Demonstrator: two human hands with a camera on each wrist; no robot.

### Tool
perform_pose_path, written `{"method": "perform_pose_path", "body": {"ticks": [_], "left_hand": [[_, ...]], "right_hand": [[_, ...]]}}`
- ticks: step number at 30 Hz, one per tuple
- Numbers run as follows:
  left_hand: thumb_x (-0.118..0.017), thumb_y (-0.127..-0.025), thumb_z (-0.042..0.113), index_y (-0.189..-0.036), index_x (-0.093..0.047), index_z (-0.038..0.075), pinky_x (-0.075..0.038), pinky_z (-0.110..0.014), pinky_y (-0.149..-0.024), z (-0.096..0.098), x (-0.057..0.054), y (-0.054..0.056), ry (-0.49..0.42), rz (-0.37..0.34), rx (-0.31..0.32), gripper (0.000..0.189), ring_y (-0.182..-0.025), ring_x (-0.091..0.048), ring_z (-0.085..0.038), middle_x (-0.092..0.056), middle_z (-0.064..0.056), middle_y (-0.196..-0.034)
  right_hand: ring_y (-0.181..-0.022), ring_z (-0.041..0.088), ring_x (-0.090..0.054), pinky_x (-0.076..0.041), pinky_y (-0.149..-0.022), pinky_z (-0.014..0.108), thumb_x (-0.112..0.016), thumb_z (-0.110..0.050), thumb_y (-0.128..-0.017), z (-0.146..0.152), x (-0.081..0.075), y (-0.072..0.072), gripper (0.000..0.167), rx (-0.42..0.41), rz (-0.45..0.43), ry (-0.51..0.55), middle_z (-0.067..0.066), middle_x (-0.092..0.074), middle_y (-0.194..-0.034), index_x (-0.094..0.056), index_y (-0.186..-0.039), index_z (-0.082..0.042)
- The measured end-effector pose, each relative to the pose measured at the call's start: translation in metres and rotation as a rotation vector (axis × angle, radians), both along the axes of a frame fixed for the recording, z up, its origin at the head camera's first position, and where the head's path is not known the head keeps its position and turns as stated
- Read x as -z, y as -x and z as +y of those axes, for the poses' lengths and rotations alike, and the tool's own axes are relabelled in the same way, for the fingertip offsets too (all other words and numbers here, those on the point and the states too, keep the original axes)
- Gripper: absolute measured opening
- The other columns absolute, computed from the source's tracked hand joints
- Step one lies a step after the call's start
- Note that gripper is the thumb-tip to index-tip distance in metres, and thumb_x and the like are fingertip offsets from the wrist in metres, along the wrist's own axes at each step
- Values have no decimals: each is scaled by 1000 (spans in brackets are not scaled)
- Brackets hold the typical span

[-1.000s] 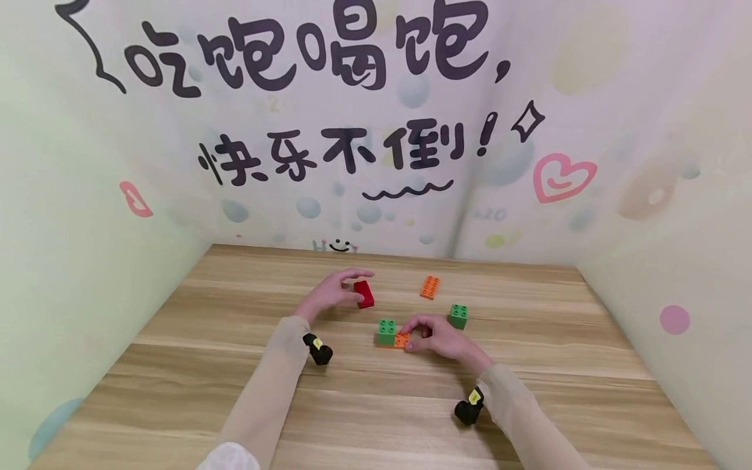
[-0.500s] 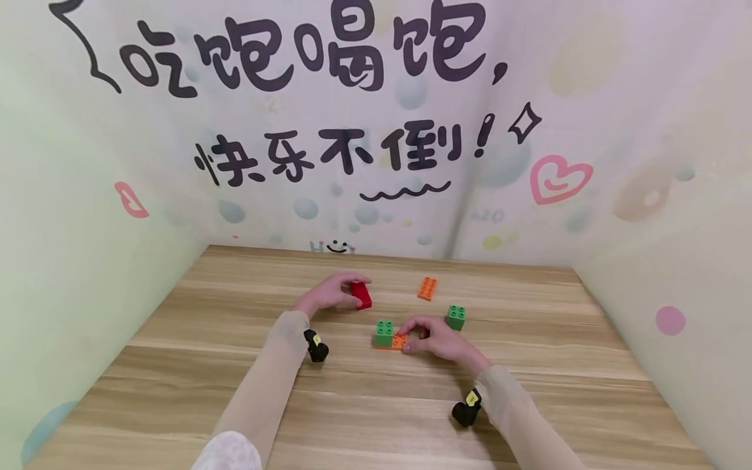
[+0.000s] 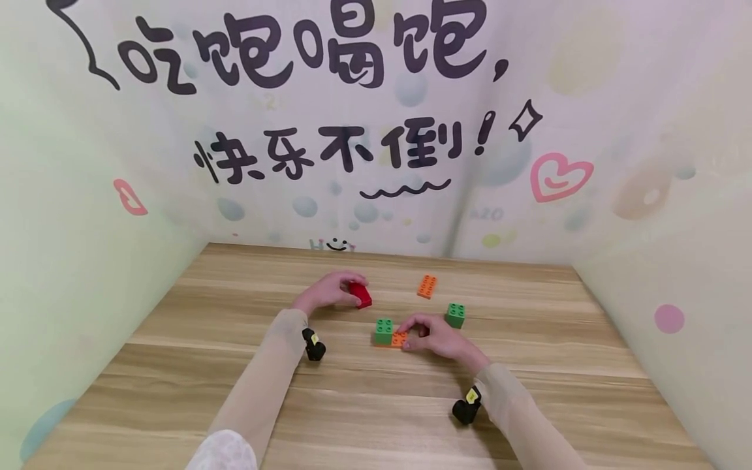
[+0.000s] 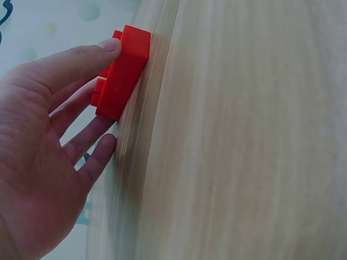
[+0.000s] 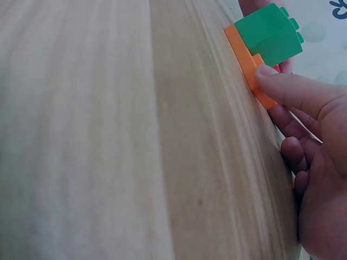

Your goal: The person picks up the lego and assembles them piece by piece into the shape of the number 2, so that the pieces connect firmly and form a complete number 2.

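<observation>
In the head view my left hand (image 3: 326,292) pinches a red toy building brick (image 3: 361,295) on the table. The left wrist view shows the thumb on the near side of that red brick (image 4: 126,76), its studs turned toward the palm; the other fingers reach behind it. My right hand (image 3: 440,337) grips the right end of a flat orange brick (image 3: 399,339), thumb in front. A green brick (image 3: 384,331) sits on that orange brick's left half, and both show in the right wrist view, the green brick (image 5: 269,33) above the thumb. The right index fingertip's contact is partly hidden.
A second flat orange brick (image 3: 427,286) lies farther back on the wooden table (image 3: 364,418). Another green brick (image 3: 455,314) stands just behind my right hand. Printed cloth walls (image 3: 282,215) border the table at the back and sides.
My left fingers have closed in from above the red brick to hold it. My right hand has stayed at the orange brick. The head view has shifted slightly.
</observation>
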State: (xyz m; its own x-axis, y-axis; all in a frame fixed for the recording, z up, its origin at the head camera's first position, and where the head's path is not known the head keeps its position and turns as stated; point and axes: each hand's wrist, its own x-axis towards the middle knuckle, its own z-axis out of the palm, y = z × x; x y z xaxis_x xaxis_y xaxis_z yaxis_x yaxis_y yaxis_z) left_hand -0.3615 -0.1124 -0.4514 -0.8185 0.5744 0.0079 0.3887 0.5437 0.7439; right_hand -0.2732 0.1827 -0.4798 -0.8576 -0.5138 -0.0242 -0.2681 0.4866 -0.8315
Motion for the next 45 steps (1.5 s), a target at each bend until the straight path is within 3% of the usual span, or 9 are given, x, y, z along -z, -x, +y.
{"method": "perform_pose_path", "body": {"ticks": [12, 20, 24, 30, 36, 45], "left_hand": [[-73, -89, 12, -131, -62, 7, -47, -45, -101, -4, 0, -9, -1, 9, -18, 44, -114, -59, -29, -63, -13, -130], [-73, -88, 10, -129, -64, 10, -48, -38, -94, -8, 4, -15, 0, -9, -31, 42, -106, -60, -23, -66, -11, -122], [-74, -87, 10, -126, -66, 11, -48, -34, -88, -10, 4, -17, 5, 15, -34, 39, -99, -59, -21, -67, -11, -115], [-74, -87, 9, -124, -67, 7, -49, -32, -86, -12, 7, -19, -3, 62, -28, 38, -95, -59, -20, -68, -12, -111], [-76, -85, 9, -123, -67, 7, -49, -32, -87, -13, 11, -21, -13, 64, -46, 38, -96, -59, -20, -68, -13, -113], [-78, -83, 9, -120, -68, 6, -49, -30, -85, -13, 15, -18, -35, 48, -64, 38, -93, -59, -17, -68, -12, -108]], "right_hand": [[-79, 16, -41, -34, -68, 21, -75, -14, -87, -1, -4, -2, 25, -8, -10, 19, 14, -67, -113, -69, -110, -9], [-80, 17, -42, -34, -70, 21, -74, -9, -86, -6, -28, -15, 26, -34, -15, 24, 18, -67, -112, -68, -111, -2], [-80, 16, -41, -33, -70, 21, -75, -9, -86, -6, -33, -19, 26, -31, -21, 28, 17, -67, -112, -68, -111, -3], [-79, 16, -41, -33, -68, 21, -74, -9, -86, -6, -32, -20, 26, -29, -28, 43, 17, -66, -110, -68, -111, -3], [-81, 18, -41, -34, -70, 21, -74, -9, -86, -7, -30, -20, 25, -15, -31, 35, 16, -66, -109, -69, -110, -4], [-81, 16, -41, -33, -69, 22, -76, -17, -86, -2, -5, -6, 25, -2, -12, 31, 10, -66, -112, -70, -110, -12]]}}
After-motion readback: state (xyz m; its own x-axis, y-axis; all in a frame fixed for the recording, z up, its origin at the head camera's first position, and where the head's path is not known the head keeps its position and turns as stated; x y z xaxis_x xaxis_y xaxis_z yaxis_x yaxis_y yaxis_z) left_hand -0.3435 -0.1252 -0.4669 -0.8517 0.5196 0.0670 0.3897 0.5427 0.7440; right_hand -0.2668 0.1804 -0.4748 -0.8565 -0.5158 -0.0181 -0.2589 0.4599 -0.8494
